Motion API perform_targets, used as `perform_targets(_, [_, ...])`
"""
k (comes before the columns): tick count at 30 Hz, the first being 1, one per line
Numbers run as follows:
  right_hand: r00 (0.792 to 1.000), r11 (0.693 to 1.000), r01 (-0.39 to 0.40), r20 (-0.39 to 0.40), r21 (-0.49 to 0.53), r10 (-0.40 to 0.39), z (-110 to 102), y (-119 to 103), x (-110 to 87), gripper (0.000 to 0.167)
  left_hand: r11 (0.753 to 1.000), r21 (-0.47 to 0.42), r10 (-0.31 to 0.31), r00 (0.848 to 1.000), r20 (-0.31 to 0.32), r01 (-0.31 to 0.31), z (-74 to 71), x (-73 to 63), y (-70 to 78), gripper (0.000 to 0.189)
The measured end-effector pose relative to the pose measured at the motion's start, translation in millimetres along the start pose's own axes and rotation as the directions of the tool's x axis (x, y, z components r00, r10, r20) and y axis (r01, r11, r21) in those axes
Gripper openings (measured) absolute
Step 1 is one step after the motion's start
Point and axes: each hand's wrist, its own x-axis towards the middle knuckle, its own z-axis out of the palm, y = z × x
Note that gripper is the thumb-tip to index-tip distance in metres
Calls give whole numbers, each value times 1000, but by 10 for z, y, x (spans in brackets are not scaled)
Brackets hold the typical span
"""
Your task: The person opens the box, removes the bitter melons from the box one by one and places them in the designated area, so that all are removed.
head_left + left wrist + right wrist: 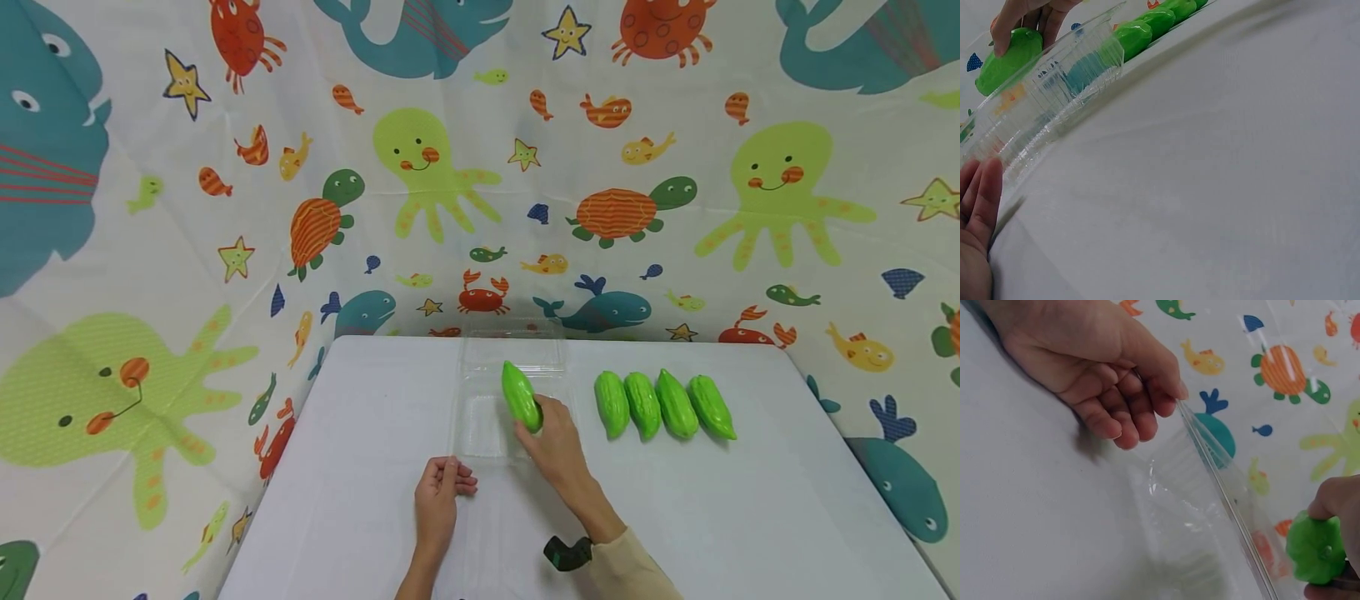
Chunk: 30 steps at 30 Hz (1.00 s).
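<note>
My right hand (552,437) grips the lower end of a ridged green bitter melon (517,392), holding it tilted over a clear plastic container (480,454). The same bitter melon (1013,59) appears above the container wall (1054,103) in the left wrist view. At the container's near left corner is my left hand (438,500). In the right wrist view, the left hand's thumb (1169,375) and forefinger pinch the container's rim (1229,494), while its other fingers curl loosely. The right hand hides part of the container.
Several more green bitter melons (675,404) lie side by side in a row to the right of the container. A white table (360,417) lies under everything. Behind it hangs a cloth (510,108) printed with sea animals. A dark device (567,553) sits at my right wrist.
</note>
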Motion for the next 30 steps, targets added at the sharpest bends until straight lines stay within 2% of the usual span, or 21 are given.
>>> perform_targets(7, [999, 999, -31, 4, -10, 31, -60, 30, -4, 46, 1000, 9, -6, 1000, -2, 6, -11, 3, -14, 33])
perform_targets(14, [999, 1000, 14, -47, -17, -15, -115, 78, -13, 46, 1000, 16, -20, 1000, 0, 20, -11, -1, 4, 34])
perform_targets(30, [998, 999, -2, -55, -55, -1, -209, 201, -14, 48, 1000, 28, -14, 1000, -3, 14, -12, -2, 6, 32])
